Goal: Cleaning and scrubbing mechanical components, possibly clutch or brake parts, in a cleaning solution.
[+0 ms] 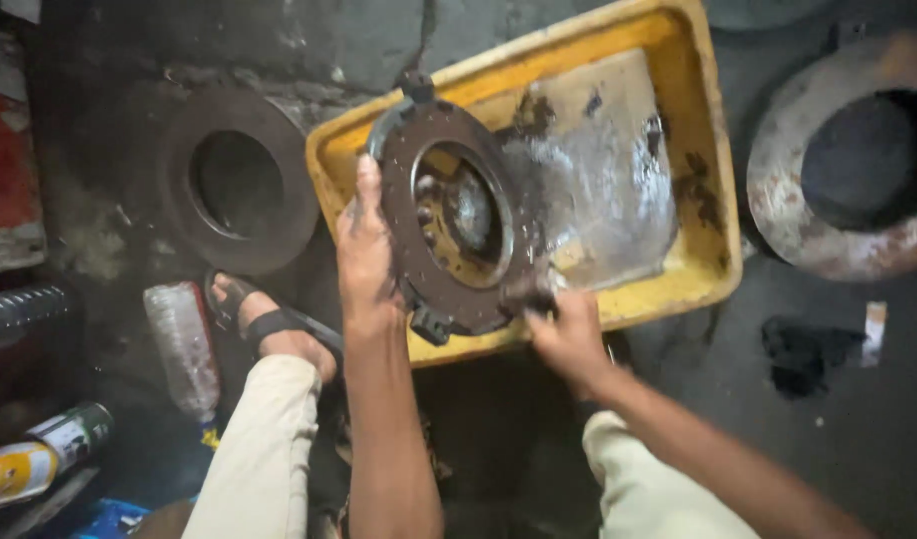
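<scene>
My left hand [366, 255] grips the left rim of a round, dark, rusty metal disc assembly [456, 215] with a large centre hole, held tilted on edge over the yellow plastic tub [698, 150]. My right hand [563, 329] is closed on a small dark brush-like object [526, 295] pressed against the disc's lower right rim. The tub holds a shallow pool of grey liquid and dark grime.
A dark metal ring plate [237, 182] lies on the floor at left. A large rusty ring [843, 160] sits at right. A plastic bottle [184, 344], cans [39, 454] and my sandalled foot [269, 324] are at lower left. A black rag [803, 349] lies at right.
</scene>
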